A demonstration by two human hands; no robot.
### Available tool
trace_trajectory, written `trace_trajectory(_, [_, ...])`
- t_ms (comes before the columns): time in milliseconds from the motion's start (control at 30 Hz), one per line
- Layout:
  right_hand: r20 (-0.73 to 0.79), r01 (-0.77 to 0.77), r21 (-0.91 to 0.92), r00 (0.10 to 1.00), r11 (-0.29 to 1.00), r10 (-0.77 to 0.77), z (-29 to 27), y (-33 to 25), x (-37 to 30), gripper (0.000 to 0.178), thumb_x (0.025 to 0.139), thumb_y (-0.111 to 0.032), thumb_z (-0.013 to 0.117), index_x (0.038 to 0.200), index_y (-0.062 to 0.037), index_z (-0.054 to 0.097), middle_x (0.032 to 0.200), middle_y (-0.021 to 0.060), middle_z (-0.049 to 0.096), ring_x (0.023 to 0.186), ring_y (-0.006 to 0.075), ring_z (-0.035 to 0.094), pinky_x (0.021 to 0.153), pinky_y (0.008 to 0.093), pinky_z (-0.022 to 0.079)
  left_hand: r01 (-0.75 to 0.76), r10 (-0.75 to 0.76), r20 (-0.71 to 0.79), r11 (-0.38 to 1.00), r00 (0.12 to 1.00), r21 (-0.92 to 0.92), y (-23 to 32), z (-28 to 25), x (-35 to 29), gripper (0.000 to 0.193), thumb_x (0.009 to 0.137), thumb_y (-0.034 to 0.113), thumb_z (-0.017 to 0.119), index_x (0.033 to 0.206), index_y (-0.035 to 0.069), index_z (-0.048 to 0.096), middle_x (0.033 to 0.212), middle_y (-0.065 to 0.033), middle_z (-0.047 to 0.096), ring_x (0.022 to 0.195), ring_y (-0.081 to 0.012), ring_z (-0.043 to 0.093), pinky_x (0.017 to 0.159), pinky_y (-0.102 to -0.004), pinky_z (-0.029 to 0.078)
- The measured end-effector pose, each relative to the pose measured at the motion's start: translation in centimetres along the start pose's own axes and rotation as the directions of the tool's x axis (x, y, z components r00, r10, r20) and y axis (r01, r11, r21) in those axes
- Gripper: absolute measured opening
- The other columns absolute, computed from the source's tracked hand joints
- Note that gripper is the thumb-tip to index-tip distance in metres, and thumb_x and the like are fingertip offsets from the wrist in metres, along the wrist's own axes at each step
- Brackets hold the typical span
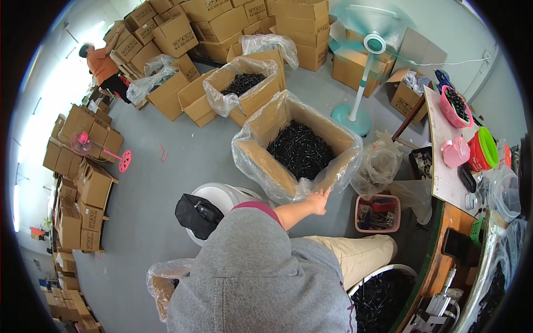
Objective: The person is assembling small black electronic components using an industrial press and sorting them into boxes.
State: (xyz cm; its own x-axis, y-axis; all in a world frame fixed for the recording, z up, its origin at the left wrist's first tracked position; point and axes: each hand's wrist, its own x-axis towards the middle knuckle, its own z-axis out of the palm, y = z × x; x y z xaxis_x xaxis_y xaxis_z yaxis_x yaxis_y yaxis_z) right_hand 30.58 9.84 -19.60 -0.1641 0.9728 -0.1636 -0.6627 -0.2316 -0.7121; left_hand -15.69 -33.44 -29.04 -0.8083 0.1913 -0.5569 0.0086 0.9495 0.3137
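Note:
My left hand (318, 202) reaches out from a grey sleeve with a maroon cuff. It is at the near rim of a large cardboard box (265, 167) lined with clear plastic. Its fingers look stretched out and apart, and I see nothing held in them. Whether they touch the liner I cannot tell. Inside the box lies a heap of small black parts (300, 151). My right hand is out of view. Beside my leg, at the lower right, a white-rimmed bucket (408, 268) holds more black parts.
A pink bin (377, 228) of tools stands right of my hand; a black bag (199, 216) lies on a white stool (214, 194) to the left. A teal fan (361, 83) and stacked cartons (216, 28) stand beyond. The workbench (444, 166) borders the right. Far left, another person (102, 66) handles cartons.

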Motion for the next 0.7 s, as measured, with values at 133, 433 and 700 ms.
trace_trajectory(133, [-0.069,0.013,0.008,0.998,1.000,-0.012,-0.6,0.5,-0.1,0.026,0.063,-0.026,0.066,0.085,-0.0121,0.065,0.094,0.0128,0.063,0.096,0.0289,0.054,0.080,0.0467,0.039,0.045,-0.045,0.025,0.999,0.999,-0.012,0.8,0.1,-0.7,0.110,0.080,0.032,0.072,0.156,0.007,-0.003,0.159,-0.0215,0.022,0.138,-0.0342,0.039,0.113,-0.0441,0.034])
trace_trajectory(433, [0.797,-0.391,0.200,0.598,0.898,0.083,-3.8,2.2,6.5,0.022,0.063,-0.022,0.067,0.083,-0.0125,0.063,0.094,0.0132,0.062,0.098,0.0295,0.052,0.082,0.0453,0.039,0.024,-0.024,0.014,1.000,1.000,-0.013,-0.8,1.1,-2.1,0.109,0.078,0.035,0.073,0.157,0.011,0.001,0.160,-0.0188,0.019,0.141,-0.0336,0.035,0.114,-0.0456,0.032])
trace_trajectory(700, [0.042,-0.078,0.107,0.996,0.991,0.074,0.1,0.1,-0.6,0.013,0.070,-0.019,0.069,0.079,-0.0135,0.061,0.098,0.0107,0.063,0.102,0.0221,0.050,0.090,0.0441,0.037,0.011,-0.007,0.052,0.997,0.999,-0.079,-0.7,0.0,-1.7,0.108,0.080,0.039,0.072,0.157,0.013,0.002,0.160,-0.0166,0.022,0.142,-0.0329,0.034,0.114,-0.0471,0.032])
